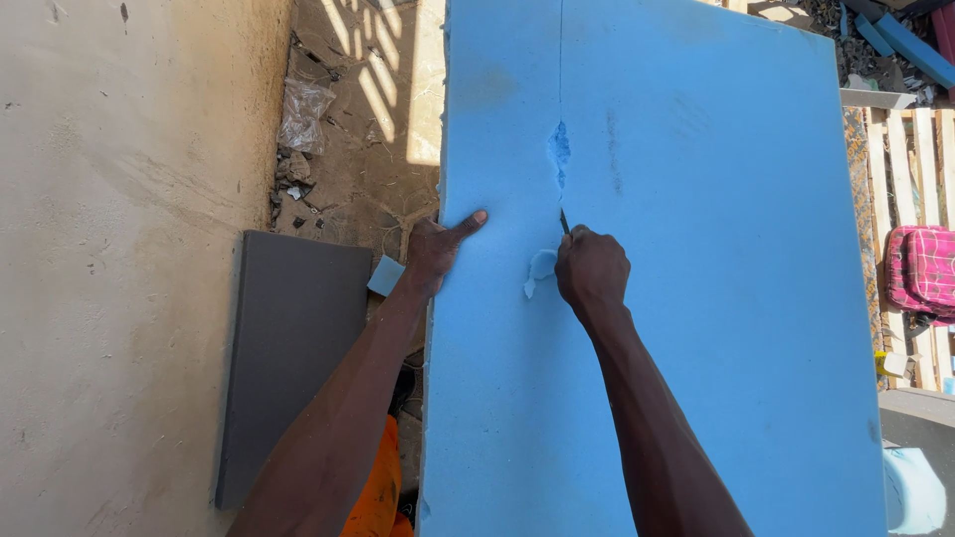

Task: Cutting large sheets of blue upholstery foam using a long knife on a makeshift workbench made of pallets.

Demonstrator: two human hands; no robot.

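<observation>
A large blue foam slab (696,298) fills most of the head view. A thin cut line runs down it from the top, with a ragged gouge (560,149) partway along. My right hand (592,270) is closed around a small blade (564,221) whose tip meets the foam at the end of the cut. A torn flap of foam (540,268) lies just left of that hand. My left hand (438,249) grips the slab's left edge, thumb stretched onto the top face.
A dark grey board (293,358) leans by a beige wall (119,268) at left. Rubble and a plastic bag (303,114) lie on the dirt floor. Wooden pallets (910,169) and a pink checked bag (923,270) sit at right, with blue foam offcuts (910,40) above.
</observation>
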